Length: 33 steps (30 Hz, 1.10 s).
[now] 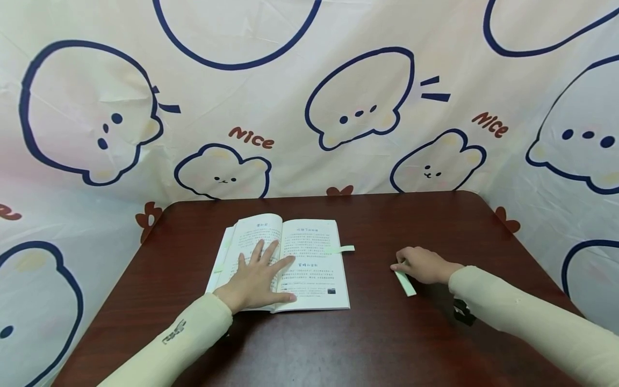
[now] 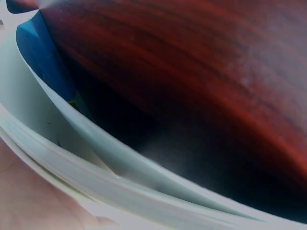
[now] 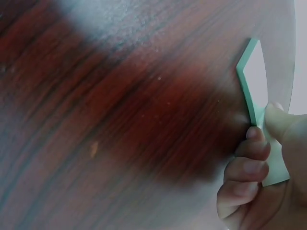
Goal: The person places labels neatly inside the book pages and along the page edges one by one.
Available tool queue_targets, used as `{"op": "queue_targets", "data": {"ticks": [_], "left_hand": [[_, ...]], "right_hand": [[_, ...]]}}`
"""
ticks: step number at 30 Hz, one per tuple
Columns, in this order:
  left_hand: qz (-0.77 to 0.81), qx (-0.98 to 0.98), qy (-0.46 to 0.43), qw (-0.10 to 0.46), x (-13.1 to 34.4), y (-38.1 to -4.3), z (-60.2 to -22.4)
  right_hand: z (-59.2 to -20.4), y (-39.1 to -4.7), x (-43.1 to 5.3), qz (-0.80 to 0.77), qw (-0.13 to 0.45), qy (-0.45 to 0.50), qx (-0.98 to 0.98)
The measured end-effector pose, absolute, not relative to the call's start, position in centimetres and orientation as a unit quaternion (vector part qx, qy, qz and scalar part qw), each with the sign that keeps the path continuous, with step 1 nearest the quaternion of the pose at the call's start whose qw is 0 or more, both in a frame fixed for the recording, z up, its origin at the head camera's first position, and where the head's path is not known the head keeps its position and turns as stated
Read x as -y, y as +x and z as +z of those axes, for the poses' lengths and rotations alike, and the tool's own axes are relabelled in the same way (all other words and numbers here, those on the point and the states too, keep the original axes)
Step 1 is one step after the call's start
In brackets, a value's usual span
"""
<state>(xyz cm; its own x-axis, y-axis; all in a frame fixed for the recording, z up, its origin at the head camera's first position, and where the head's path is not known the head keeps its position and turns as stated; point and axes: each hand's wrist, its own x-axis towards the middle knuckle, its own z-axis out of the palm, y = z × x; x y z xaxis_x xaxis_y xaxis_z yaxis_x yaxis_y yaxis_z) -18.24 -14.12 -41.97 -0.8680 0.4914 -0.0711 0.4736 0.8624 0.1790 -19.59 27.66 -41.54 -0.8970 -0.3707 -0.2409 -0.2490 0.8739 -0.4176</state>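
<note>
An open book point(image 1: 314, 269) lies on the brown table, with pages of printed text on both sides. My left hand point(image 1: 256, 277) rests on it with spread fingers, across the left page and the fold. In the left wrist view the page edges point(image 2: 144, 191) and a blue part point(image 2: 45, 57) of the book show close up. Off to the right, my right hand point(image 1: 423, 264) pinches a narrow pale green sticky-note pad point(image 3: 249, 81) between thumb and fingers. A pale green paper end point(image 3: 277, 165) shows below the thumb, over the curled fingers.
A pale green sticky tab point(image 1: 347, 249) sticks out past the book's right page edge. Fainter green marks show near the left edge. The dark wood table point(image 1: 367, 344) runs back to a patterned cloth point(image 1: 290, 107) that hangs behind and at both sides.
</note>
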Motion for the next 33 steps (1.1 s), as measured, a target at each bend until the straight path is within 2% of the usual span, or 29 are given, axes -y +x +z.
{"op": "queue_targets", "data": {"ticks": [13,18,24,33], "left_hand": [[0.077,-0.963,0.25,0.058,14.1,-18.2,-42.0],[0.08,-0.962,0.255,0.052,14.1,-18.1,-42.1],[0.079,-0.962,0.256,0.049,14.2,-18.0,-42.0],[0.076,-0.963,0.253,0.049,14.2,-18.1,-41.9]], "right_hand": [[-41.4,-18.6,-26.1,-0.008,0.055,-0.221,-0.974],[-42.0,-18.9,-26.3,-0.046,0.099,-0.186,-0.977],[-42.2,-19.6,-27.0,-0.177,0.153,-0.142,-0.962],[-42.3,-20.0,-27.6,-0.245,0.123,-0.165,-0.947]]}}
